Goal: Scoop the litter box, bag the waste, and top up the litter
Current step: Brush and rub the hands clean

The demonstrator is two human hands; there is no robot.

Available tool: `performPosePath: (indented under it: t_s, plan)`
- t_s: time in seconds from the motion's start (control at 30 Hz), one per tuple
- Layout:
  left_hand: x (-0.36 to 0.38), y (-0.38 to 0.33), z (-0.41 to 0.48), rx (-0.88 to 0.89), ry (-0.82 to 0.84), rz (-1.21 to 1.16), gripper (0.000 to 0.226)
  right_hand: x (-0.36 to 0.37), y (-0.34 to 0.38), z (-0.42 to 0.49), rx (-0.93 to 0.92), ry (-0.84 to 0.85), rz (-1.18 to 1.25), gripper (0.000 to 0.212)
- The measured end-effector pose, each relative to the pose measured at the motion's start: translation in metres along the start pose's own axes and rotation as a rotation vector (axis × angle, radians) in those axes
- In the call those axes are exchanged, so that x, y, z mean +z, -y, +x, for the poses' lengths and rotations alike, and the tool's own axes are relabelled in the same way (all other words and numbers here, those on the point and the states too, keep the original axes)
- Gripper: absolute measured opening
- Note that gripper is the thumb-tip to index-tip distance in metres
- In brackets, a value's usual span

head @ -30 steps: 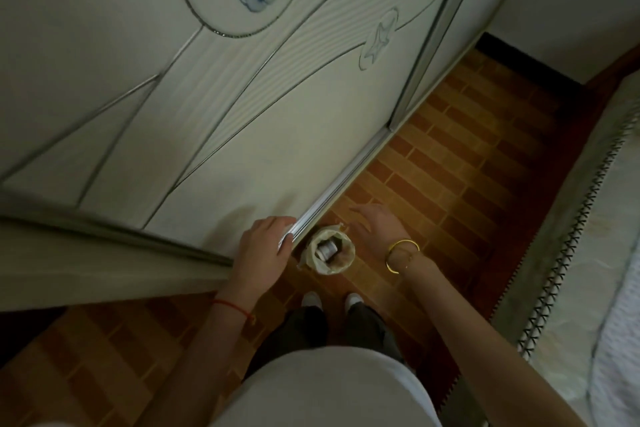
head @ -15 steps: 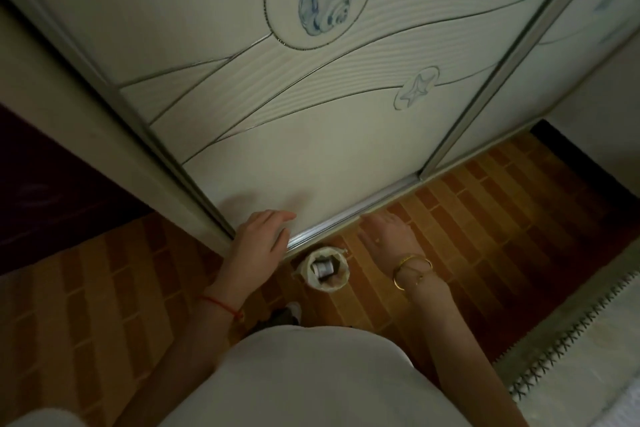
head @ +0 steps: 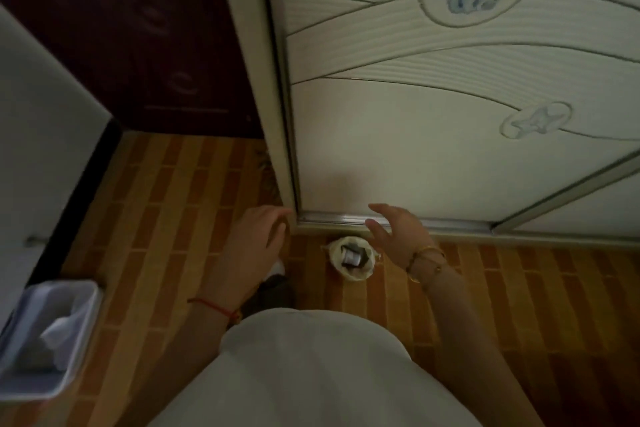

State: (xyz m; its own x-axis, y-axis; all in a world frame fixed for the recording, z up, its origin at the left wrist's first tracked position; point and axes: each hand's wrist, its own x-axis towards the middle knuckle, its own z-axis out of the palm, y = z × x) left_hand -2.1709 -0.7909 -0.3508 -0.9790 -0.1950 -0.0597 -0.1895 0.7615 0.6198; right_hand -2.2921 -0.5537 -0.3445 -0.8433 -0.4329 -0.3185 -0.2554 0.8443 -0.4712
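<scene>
No text, label or number can be read. The door carries only shell and starfish pictures; whatever lies in the bag is too blurred.

A bag sits on the floor before the sliding door, between the left hand and right hand; a bin stands far left.

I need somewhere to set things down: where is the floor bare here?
Bare floor runs between the white bin and the left hand, and again right of the small bag, below the wardrobe door. It is crowded between the left hand and right hand, around the bag.
</scene>
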Motion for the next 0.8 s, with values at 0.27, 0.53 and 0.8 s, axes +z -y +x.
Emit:
performPosePath:
  t_s: [0.27, 0.53, 0.8]
  plan:
    - [-0.033, 0.029, -0.075, -0.315, -0.263, 0.055, 0.037, 0.017, 0.077, 0.022, -0.325, 0.171, -0.117, 0.042]
    - [-0.066, 0.068, -0.140, -0.540, -0.432, 0.056, 0.037, 0.055, 0.175, 0.031, -0.549, 0.301, -0.205, 0.044]
    - [-0.118, 0.128, -0.219, -0.666, -0.646, 0.064, 0.028, 0.123, 0.295, 0.031, -0.762, 0.454, -0.275, 0.045]
